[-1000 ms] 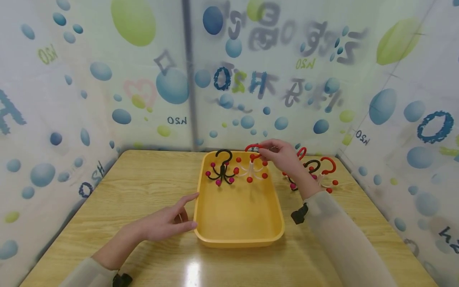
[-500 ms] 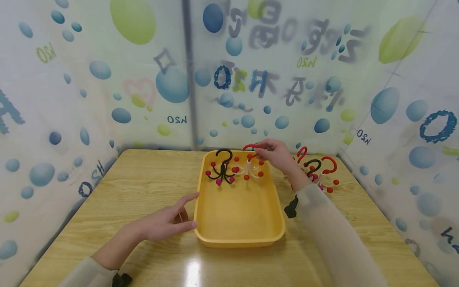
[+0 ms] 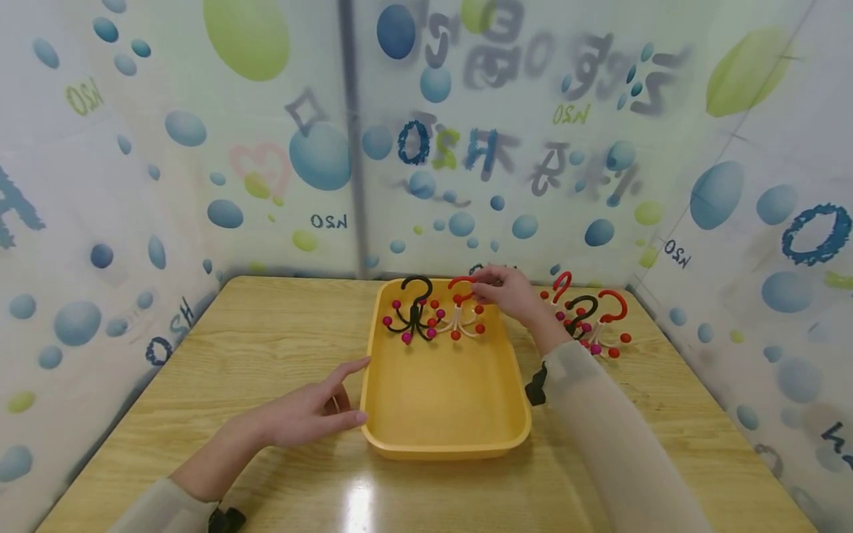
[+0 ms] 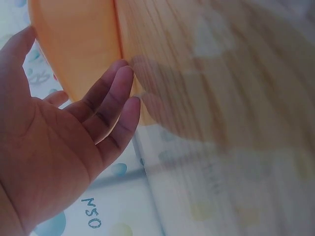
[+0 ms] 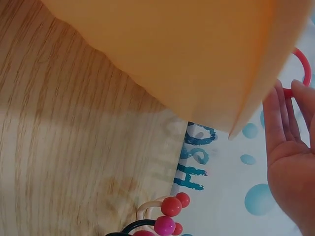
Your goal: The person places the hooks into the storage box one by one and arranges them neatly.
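My right hand pinches the red hook of a white multi-arm hanger with red ball tips. That hanger is at the far end of the yellow tray, right beside a black hanger with magenta ball tips. In the right wrist view, thumb and fingertips meet on the red hook, while the tray wall hides the hanger's arms. My left hand touches the tray's left rim with index finger and thumb, its fingers loosely bent. The left wrist view shows the palm holding nothing.
On the wooden table, right of the tray, several more hangers stand close together: a black one and red-hooked ones, partly behind the right forearm. A patterned curtain encloses the table's back and sides.
My right hand has moved the red-hooked hanger slightly left and lower into the tray, closer to the black one. My left hand has stayed at the rim.
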The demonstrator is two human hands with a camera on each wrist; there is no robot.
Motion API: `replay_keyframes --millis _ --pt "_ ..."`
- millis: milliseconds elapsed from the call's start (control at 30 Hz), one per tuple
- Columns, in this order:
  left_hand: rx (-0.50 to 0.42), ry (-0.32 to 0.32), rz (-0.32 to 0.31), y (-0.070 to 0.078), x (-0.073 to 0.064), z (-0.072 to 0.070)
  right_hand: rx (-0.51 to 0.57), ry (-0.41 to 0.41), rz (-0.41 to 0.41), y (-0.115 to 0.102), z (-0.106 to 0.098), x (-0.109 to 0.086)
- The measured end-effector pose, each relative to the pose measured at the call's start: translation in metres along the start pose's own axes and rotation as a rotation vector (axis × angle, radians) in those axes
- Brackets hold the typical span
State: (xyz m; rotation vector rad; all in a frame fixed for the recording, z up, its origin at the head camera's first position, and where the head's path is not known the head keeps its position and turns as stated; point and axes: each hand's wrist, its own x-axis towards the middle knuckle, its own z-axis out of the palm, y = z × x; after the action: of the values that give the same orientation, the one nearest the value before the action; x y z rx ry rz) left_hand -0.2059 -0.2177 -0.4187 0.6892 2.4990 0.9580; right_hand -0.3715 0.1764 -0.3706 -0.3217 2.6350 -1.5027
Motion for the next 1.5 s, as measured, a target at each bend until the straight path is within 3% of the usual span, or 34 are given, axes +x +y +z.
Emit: replay_keyframes --millis 433,700,1267,1500 --pt "-0.005 0.001 -0.002 0.002 -0.001 0.000 0.026 0.022 -0.015 0.005 -0.001 -0.002" --pt "0.009 0.004 0.008 0.000 0.000 0.001 0.019 0.029 -0.022 0.008 -0.013 -0.015" --pt "0.023 0.022 0.015 -0.001 -0.001 0.002 -0.079 0.054 -0.074 -0.003 -0.067 -0.073" --pt "0.006 0.010 -0.011 0.000 0.000 0.002 -0.108 0.075 -0.106 -0.001 -0.087 -0.101"
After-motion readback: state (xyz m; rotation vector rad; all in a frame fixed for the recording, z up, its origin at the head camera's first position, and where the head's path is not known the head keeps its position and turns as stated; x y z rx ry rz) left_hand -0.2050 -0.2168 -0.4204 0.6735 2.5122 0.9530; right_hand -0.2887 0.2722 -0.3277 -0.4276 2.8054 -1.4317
